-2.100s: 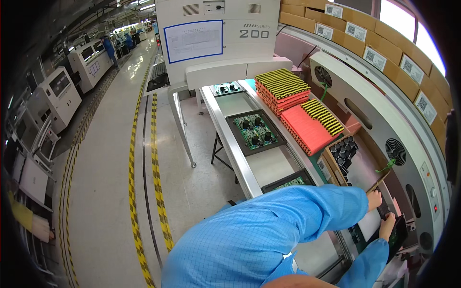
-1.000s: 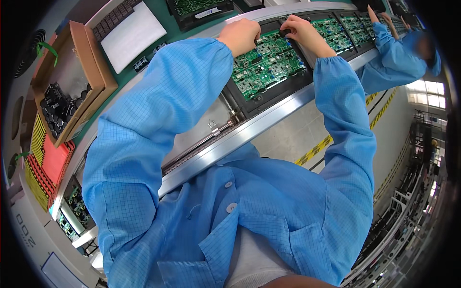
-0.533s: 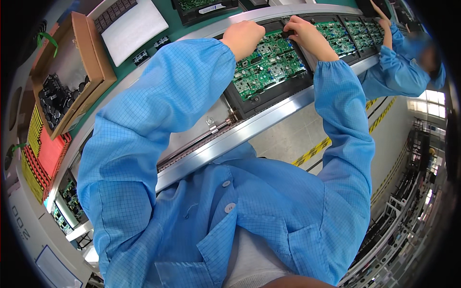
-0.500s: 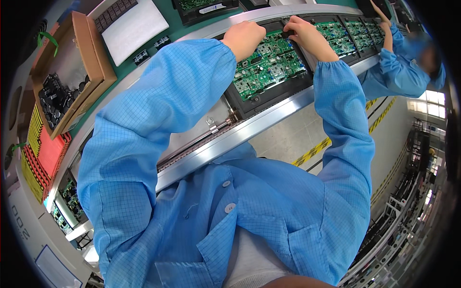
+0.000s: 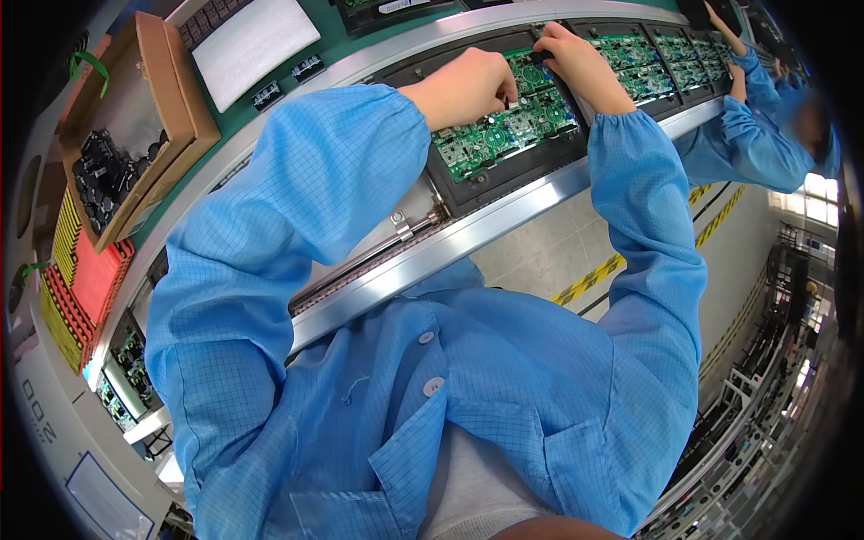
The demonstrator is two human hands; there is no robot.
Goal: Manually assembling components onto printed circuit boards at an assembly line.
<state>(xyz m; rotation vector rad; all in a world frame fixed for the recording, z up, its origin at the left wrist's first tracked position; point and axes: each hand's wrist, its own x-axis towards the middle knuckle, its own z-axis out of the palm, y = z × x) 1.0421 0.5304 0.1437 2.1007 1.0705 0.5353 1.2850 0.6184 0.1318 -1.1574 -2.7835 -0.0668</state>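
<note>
A green circuit board full of small parts lies in a black carrier frame on the rail. My left hand is over the board's left half. Its fingers are curled down and pinched together at the board; a dark bit shows at the fingertips, too small to name. At the far right corner of the same board, my right hand pinches a small black part with thumb and forefinger.
More carriers with green boards line the rail to the right, where a co-worker in a blue smock reaches in. A cardboard box of black parts, a white foam sheet and two small black components lie at the left.
My left hand has moved from the board's far edge toward me and slightly right, its fingers now down on the board. My right hand stays almost in place at the corner.
</note>
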